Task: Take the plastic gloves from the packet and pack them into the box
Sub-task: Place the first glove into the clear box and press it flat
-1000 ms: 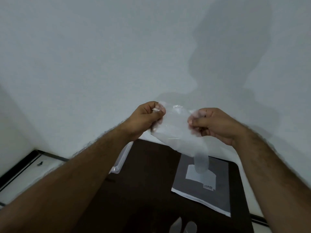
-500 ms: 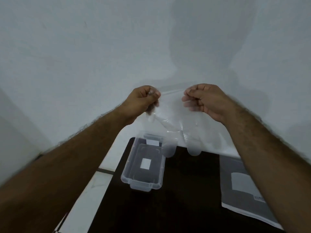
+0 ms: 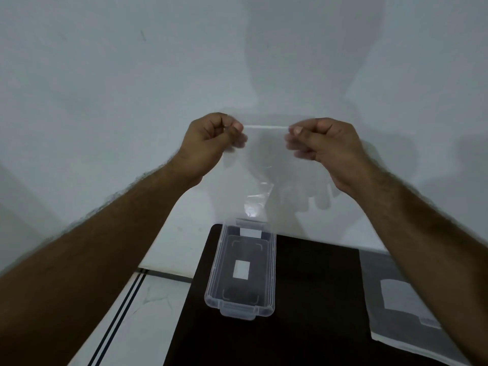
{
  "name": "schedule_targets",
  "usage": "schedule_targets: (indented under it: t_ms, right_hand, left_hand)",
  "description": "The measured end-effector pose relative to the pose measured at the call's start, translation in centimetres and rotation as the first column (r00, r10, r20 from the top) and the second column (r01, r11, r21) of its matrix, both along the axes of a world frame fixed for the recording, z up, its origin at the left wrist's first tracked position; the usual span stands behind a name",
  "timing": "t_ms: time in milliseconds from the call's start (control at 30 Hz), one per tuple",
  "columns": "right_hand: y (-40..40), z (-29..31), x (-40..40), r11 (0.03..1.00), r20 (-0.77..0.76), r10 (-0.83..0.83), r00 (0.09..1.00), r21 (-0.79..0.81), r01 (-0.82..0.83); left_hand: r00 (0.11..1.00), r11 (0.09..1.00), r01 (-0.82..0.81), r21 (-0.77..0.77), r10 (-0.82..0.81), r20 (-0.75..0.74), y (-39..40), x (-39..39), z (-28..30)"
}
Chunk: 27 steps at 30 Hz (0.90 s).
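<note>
Dark table (image 3: pixel 317 299), glove (image 3: pixel 264 165) hanging vertical — cuff up

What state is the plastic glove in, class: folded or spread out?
Spread out. Both hands, left hand and right hand, pinch the plastic glove by its top edge, stretched taut; it hangs flat above the box.

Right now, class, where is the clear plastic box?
In the head view the clear plastic box sits open on the dark table, near its left edge, below the glove and left of the grey packet.
</note>
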State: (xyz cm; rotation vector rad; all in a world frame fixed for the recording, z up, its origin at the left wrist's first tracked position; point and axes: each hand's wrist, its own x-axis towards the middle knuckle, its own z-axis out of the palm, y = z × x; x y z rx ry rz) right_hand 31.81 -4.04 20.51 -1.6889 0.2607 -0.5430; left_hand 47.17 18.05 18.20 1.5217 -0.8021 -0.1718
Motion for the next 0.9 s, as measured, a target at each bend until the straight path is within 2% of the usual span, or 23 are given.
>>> schedule_targets:
  t_ms: [133, 267, 400, 533, 667, 800, 833, 900]
  right_hand:
    - [0.7, -1.6, -2.4, 0.994, 0.083, 0.049, 0.995, -0.101, -0.04]
    - [0.7, -6.8, -3.2, 0.977, 0.028, 0.091, 0.996, -0.195, -0.083]
    - [0.5, -12.8, -3.0, 0.953, -0.098, 0.155, 0.983, -0.248, -0.175]
    - [0.4, -19.5, -2.6, 0.896, -0.269, 0.219, 0.938, -0.324, -0.303]
    - [0.4, -24.5, -2.4, 0.734, -0.448, 0.267, 0.853, -0.48, -0.481]
    - [0.6, -28.1, -2.2, 0.574, -0.63, 0.259, 0.732, -0.51, -0.641]
    - [0.6, -28.9, -2.2, 0.508, -0.661, 0.263, 0.703, -0.525, -0.683]
    - [0.7, -30.5, -2.0, 0.319, -0.726, 0.262, 0.636, -0.557, -0.767]
  left_hand:
    - [0.962, 1.0, 0.014, 0.018, -0.019, 0.271, 1.9, -1.5, -0.6]
    - [0.896, 0.986, -0.029, 0.162, -0.046, 0.442, 3.6, -2.4, -4.8]
    - [0.907, 0.915, -0.041, 0.401, -0.135, 0.399, 4.6, -2.4, -11.0]
    - [0.9, 0.79, -0.033, 0.612, -0.243, 0.362, 5.4, -2.3, -17.6]
    - [0.847, 0.659, -0.007, 0.752, -0.395, 0.355, 5.9, -1.9, -23.1]
    - [0.732, 0.535, 0.017, 0.845, -0.582, 0.354, 6.1, -1.3, -27.4]
    - [0.687, 0.518, 0.014, 0.855, -0.627, 0.369, 6.1, -1.2, -28.3]
    - [0.607, 0.492, 0.005, 0.87, -0.693, 0.389, 6.0, -1.0, -29.6]
